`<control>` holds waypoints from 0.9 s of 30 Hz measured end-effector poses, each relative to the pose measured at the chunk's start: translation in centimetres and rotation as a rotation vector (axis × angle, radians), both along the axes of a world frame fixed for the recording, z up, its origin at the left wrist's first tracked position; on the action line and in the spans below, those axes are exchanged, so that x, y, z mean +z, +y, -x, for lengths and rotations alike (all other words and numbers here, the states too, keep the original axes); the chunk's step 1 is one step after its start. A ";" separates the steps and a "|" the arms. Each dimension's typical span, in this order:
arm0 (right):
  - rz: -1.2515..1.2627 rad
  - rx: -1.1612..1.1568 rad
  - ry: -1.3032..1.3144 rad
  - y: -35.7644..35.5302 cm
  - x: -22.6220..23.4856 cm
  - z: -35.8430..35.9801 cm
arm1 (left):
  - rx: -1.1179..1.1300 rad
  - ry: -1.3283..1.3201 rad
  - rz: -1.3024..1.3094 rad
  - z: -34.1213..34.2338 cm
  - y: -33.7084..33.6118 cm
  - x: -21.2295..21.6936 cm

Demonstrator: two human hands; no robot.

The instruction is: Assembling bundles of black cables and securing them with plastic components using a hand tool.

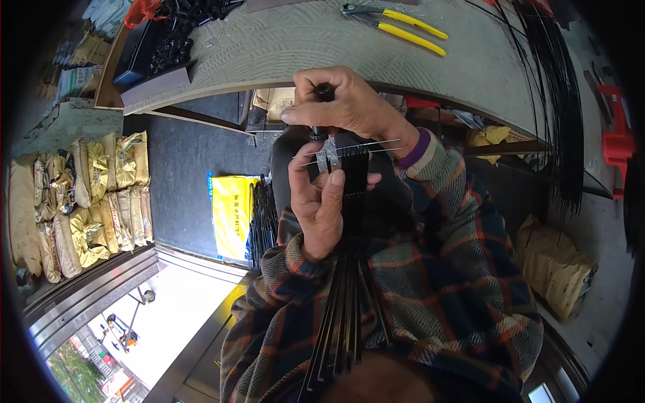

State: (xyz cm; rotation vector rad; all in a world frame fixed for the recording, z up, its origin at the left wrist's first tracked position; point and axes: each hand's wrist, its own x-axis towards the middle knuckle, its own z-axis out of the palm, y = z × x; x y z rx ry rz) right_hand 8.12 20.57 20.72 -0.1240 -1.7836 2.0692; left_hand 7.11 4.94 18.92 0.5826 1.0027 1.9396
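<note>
My right hand (349, 101) is closed around a black-handled tool (324, 92), its kind partly hidden by the fingers. Just below it, my left hand (316, 211) pinches a shiny metal piece (329, 153) and the top of a bundle of thin black rods (355, 174). Two thin metal wires cross the bundle roughly sideways and stick out on both sides. The long ends of the rods (342, 302) run down toward my plaid jacket. Where the tool meets the metal piece is too small to make out.
Yellow-handled cutting pliers (410, 30) lie on the grey workbench (269, 50). Small black parts (176, 43) are heaped at its left, and long black rods (557, 101) hang over its right. A yellow bag (235, 215) lies on the floor, with wrapped packages (87, 195) farther left.
</note>
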 end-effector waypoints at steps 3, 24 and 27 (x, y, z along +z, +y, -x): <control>-0.010 -0.016 0.030 -0.1 -0.1 0.0 | -0.005 -0.004 0.015 0.0 0.0 -0.2; -0.243 -0.103 0.184 -0.4 -1.5 0.7 | 0.024 -0.037 0.000 0.4 0.4 -0.8; -0.328 -0.118 0.247 -0.2 -1.2 0.5 | 0.021 -0.051 0.006 0.4 0.5 -0.6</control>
